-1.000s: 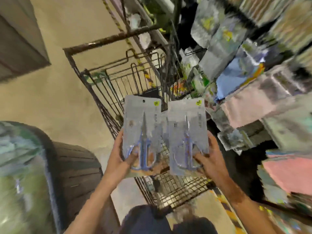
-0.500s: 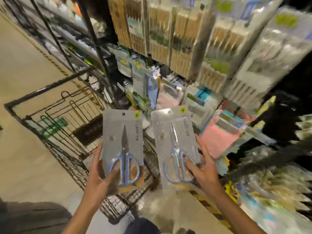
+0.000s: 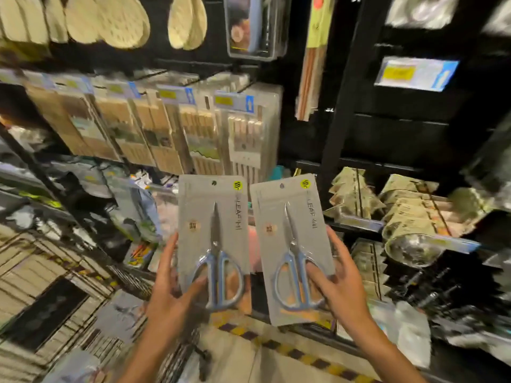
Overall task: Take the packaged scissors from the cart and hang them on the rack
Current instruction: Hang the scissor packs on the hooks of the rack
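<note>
far left, low: blurred wire of the cart (image 3: 55, 272), contents too smeared to name beyond flat packets lying in it. above, rows of hung packs of wooden sticks (image 3: 154, 128) on the rack (image 3: 340, 111), and pale round pads along the top edge. next over, left hand (image 3: 168, 283) clasped on the lower left corner of the left pack (image 3: 213, 244), thumb across the front over the blue scissor handles, fingers behind the card. pack held upright, hang hole at top, yellow sticker in the upper right corner, well clear of any hook. just beside it, apart by a narrow gap, the right pack (image 3: 293, 244), tilted slightly, top leaning left, same blue-handled scissors inside, same hole and sticker. right hand (image 3: 340, 280) gripping its lower right edge, thumb on the front, fingers behind. further right, shelf trays with stacked folded packets (image 3: 409, 214) and a shiny metal bowl (image 3: 414, 247); above, a dark bay with a yellow-and-blue price tag (image 3: 414, 73), seemingly bare of goods there, though too dark to be sure. as for progress: taken out of the cart, both packs, so first half looks done; hanging not yet begun, neither hole on a peg. no scissors peg clearly seen in view, so likely left: find the right hook, line up each hole, slide on, one pack at a time.
</note>
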`<state>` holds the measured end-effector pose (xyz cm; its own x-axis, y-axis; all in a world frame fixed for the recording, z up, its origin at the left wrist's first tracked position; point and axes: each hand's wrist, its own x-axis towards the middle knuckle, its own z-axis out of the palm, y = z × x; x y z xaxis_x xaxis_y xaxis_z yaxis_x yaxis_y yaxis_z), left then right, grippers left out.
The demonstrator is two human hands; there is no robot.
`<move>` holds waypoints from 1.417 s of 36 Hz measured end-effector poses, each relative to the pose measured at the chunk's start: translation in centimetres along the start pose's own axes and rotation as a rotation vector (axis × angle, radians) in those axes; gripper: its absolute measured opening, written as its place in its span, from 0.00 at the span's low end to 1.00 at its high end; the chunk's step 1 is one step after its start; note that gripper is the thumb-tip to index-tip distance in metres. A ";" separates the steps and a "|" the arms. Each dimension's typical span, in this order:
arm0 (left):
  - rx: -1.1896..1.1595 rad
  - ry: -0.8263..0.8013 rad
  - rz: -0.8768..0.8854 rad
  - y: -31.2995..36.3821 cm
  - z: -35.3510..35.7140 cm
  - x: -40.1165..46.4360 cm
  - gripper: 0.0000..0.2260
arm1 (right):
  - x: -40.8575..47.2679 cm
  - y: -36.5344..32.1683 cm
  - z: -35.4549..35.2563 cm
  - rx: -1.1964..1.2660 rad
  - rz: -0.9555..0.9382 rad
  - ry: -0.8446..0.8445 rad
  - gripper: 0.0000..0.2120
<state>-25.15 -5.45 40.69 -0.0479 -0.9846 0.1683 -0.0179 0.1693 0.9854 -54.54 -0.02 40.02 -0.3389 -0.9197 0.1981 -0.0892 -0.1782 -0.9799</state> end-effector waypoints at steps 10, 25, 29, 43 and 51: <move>-0.018 -0.192 0.144 3.2 4.3 1.1 0.41 | -5.0 -5.6 -5.5 -0.091 -0.094 0.231 0.35; -0.155 -0.371 0.292 10.0 14.7 1.0 0.38 | -6.5 -12.4 -16.2 -0.134 -0.199 0.434 0.34; -0.171 -0.382 0.330 11.4 18.2 1.3 0.40 | -5.6 -12.9 -19.8 -0.121 -0.223 0.441 0.35; -0.150 -0.285 0.389 13.2 30.2 1.8 0.40 | 1.1 -11.7 -31.7 -0.056 -0.262 0.339 0.35; -0.123 -0.191 0.390 14.0 34.0 1.4 0.39 | 6.1 -10.4 -34.9 -0.027 -0.238 0.242 0.34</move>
<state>-59.43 -2.98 53.86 -0.2109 -0.8206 0.5312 0.1562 0.5082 0.8470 -88.34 8.46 52.22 -0.5179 -0.7429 0.4241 -0.2164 -0.3658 -0.9052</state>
